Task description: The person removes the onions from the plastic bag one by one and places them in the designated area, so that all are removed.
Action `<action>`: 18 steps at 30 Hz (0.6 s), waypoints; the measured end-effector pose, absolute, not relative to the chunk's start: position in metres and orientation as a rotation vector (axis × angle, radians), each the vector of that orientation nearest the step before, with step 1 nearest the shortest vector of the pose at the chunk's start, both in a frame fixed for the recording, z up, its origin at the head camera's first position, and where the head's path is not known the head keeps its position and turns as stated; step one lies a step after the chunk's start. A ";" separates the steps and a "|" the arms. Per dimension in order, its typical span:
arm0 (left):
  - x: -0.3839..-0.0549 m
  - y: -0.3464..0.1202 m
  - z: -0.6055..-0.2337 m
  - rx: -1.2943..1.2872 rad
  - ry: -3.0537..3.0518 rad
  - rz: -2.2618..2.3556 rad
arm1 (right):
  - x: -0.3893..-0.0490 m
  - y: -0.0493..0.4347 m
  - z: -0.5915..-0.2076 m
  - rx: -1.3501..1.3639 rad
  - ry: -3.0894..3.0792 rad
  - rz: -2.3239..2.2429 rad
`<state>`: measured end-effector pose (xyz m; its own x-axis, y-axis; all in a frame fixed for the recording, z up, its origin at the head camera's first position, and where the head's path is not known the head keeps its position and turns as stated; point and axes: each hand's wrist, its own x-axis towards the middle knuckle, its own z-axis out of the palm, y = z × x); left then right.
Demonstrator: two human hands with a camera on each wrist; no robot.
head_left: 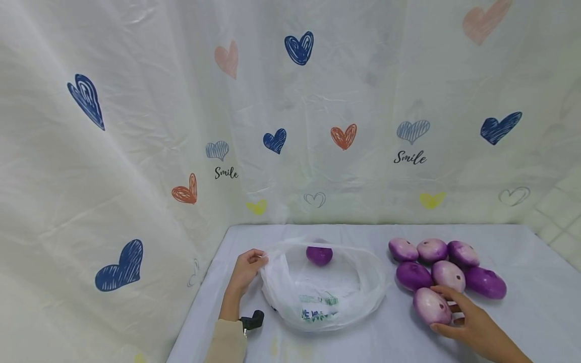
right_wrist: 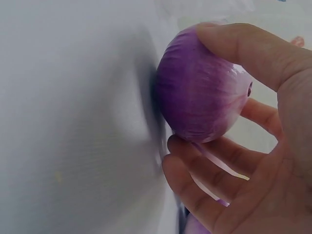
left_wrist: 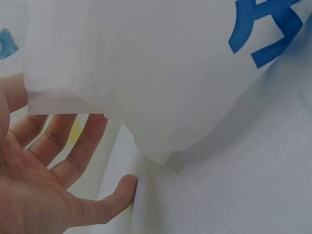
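Observation:
A white translucent plastic bag (head_left: 317, 320) with blue and green print lies on the table, its mouth spread wide. My left hand (head_left: 248, 269) pinches the bag's left rim; in the left wrist view the bag's plastic (left_wrist: 146, 87) hangs past the fingers (left_wrist: 73, 151). One purple onion (head_left: 320, 256) sits within the bag's mouth at the far side, partly behind the rim. On the right, my right hand (head_left: 465, 322) grips a purple-and-white onion (head_left: 431, 306), with the thumb on one side and fingertips on the other in the right wrist view, close to the table surface.
Just beyond the right hand, several more purple onions (head_left: 448, 276) sit grouped in two rough rows. A black strap mount (head_left: 252, 320) sticks out at the left wrist. Behind the white table (head_left: 272, 348) hangs a white curtain (head_left: 363, 91) printed with hearts.

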<state>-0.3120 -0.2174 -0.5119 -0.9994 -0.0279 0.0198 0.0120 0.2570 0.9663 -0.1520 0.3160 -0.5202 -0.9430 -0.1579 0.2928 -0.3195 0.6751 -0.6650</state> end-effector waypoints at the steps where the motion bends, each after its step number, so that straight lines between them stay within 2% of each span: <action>1: -0.312 -0.218 -0.512 0.015 -2.464 -1.895 | -0.152 0.316 -0.521 0.386 -2.681 1.127; 18: -0.311 -0.218 -0.511 0.009 -2.459 -1.896 | -0.153 0.323 -0.522 0.430 -2.706 1.176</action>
<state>-0.3114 -0.2183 -0.5114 -0.9993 -0.0272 0.0253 0.0176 0.2545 0.9669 -0.1534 0.3225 -0.5218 -0.9458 -0.1973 0.2579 -0.3232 0.6493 -0.6885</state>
